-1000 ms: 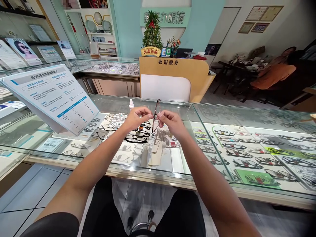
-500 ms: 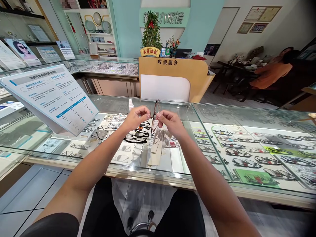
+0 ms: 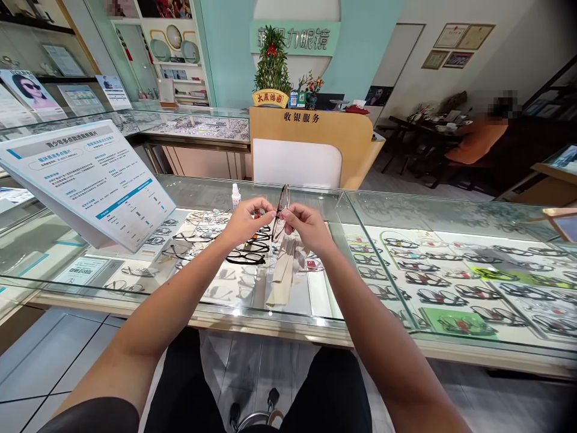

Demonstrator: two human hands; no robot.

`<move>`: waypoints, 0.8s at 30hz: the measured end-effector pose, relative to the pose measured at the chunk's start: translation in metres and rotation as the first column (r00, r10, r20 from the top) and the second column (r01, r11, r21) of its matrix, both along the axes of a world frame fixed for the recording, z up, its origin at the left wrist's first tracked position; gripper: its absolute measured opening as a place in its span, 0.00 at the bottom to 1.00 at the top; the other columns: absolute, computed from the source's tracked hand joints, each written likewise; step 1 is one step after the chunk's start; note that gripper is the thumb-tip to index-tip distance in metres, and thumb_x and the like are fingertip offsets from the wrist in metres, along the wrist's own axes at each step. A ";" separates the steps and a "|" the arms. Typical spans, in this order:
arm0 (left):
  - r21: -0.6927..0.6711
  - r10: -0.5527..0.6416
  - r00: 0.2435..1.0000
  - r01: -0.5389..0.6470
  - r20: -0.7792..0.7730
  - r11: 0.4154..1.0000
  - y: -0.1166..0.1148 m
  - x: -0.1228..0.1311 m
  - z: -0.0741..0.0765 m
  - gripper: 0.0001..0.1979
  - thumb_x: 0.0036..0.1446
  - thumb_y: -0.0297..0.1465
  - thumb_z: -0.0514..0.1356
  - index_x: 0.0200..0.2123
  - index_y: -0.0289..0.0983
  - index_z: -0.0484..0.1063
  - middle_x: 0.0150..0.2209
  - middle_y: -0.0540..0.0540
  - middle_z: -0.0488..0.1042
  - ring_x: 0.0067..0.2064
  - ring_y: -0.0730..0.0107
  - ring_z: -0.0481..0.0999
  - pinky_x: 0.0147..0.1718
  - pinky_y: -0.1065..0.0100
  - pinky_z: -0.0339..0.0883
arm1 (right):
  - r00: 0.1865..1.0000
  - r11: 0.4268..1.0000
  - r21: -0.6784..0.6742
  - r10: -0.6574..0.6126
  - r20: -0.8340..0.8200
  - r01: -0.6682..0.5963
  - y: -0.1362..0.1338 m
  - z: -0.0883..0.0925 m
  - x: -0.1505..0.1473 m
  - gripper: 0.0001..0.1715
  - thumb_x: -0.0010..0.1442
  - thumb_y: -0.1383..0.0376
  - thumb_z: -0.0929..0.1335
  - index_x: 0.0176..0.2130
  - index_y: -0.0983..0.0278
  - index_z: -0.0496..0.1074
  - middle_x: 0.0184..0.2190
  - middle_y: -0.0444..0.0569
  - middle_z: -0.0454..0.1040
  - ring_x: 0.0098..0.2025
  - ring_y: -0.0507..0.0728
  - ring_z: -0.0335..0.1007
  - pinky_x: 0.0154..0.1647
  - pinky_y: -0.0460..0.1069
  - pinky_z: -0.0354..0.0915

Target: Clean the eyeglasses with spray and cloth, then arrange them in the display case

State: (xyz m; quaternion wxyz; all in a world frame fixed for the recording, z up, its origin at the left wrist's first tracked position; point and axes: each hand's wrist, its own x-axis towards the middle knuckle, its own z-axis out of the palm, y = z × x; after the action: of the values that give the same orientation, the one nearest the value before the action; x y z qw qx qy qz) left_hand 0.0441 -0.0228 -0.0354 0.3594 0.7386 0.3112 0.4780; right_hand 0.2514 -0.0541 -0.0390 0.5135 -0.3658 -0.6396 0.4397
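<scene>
Between my two hands a pair of eyeglasses (image 3: 283, 196) with thin brownish rims is held on edge above the glass counter. My right hand (image 3: 309, 225) pinches it from the right with thumb and fingertips. On the other side my left hand (image 3: 247, 221) has its thumb and fingers closed on the frame. Beneath the hands lies a beige cloth (image 3: 282, 288) on the counter. Several dark-framed eyeglasses (image 3: 247, 257) sit in a row just left of the cloth, partly covered by my left hand. A small white bottle (image 3: 235, 195) stands behind that hand.
A glass display counter (image 3: 315, 313) with many eyeglasses runs across in front of me. On its left stands a tilted printed sign (image 3: 94, 180). Beyond is a wooden cashier desk (image 3: 360, 141). A person in orange (image 3: 473, 142) sits at a table at back right.
My left hand has come right, and its fingertips now meet the eyeglasses held in my right hand. The whole view has shifted slightly.
</scene>
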 end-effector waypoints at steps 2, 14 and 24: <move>-0.006 0.010 1.000 -0.010 0.006 1.000 -0.001 0.001 0.000 0.14 0.59 0.44 0.71 0.33 0.39 0.78 0.35 0.46 0.81 0.38 0.65 0.76 0.41 0.64 0.68 | 1.000 1.000 0.004 -0.003 -0.007 0.003 0.000 0.000 0.000 0.38 0.55 0.29 0.77 0.30 0.58 0.73 0.21 0.41 0.73 0.25 0.52 0.65 0.32 0.50 0.65; -0.019 0.024 0.999 -0.024 0.028 1.000 0.000 0.004 -0.002 0.13 0.56 0.42 0.73 0.32 0.39 0.80 0.35 0.46 0.81 0.38 0.66 0.76 0.38 0.65 0.66 | 1.000 0.999 0.035 0.004 -0.020 -0.003 -0.001 -0.001 -0.001 0.37 0.58 0.31 0.77 0.30 0.59 0.72 0.23 0.41 0.73 0.27 0.52 0.66 0.34 0.50 0.66; -0.213 -0.055 0.987 0.087 0.148 0.973 -0.001 0.006 -0.003 0.16 0.50 0.42 0.77 0.31 0.38 0.80 0.33 0.48 0.79 0.36 0.67 0.74 0.40 0.64 0.66 | 0.999 0.999 0.031 0.037 -0.020 -0.037 -0.002 -0.002 0.000 0.36 0.59 0.32 0.77 0.29 0.59 0.72 0.22 0.41 0.73 0.27 0.52 0.66 0.34 0.50 0.64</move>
State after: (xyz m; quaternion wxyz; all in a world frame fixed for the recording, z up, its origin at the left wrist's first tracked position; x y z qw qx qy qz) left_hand 0.0503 -0.0238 -0.0389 0.4767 0.6694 0.3091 0.4786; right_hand 0.2511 -0.0562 -0.0414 0.5173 -0.3415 -0.6478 0.4429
